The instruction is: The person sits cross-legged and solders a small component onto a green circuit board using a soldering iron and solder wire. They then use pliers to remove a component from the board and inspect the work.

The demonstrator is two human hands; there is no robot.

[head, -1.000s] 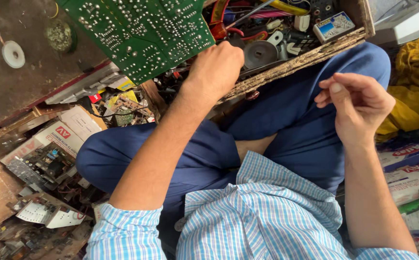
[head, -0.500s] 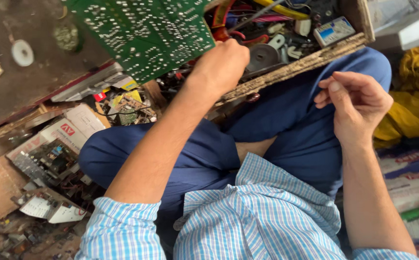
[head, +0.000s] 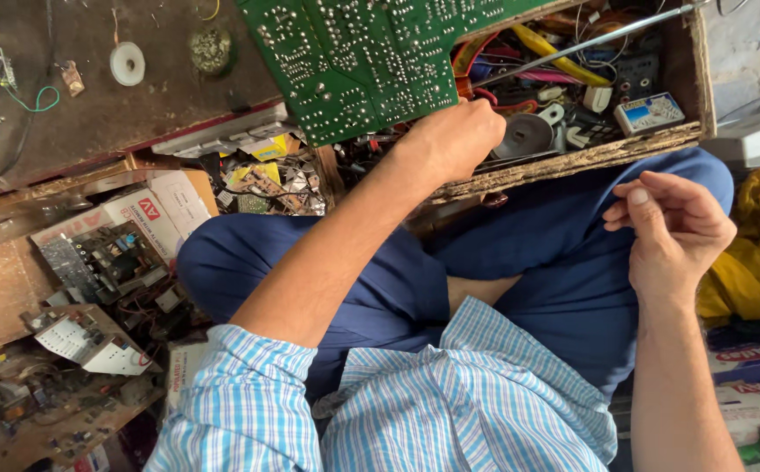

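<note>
The left hand [head: 454,140] is curled at the bottom edge of the big green circuit board with silver dots [head: 371,52]; its fingers are hidden, so I cannot tell if it grips. The board leans over the old wooden box of wires and parts [head: 572,162], not yet lifted away. The right hand [head: 673,232], beside the box, pinches its fingers together, and I cannot tell if it holds anything. Compared with before, the left hand is a little further into the box.

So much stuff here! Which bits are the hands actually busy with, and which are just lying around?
In use:
left hand at the green circuit board, over the wooden tray
right hand, raised, fingers curled

Lying about:
white tape roll
yellow cloth
cardboard box
</note>
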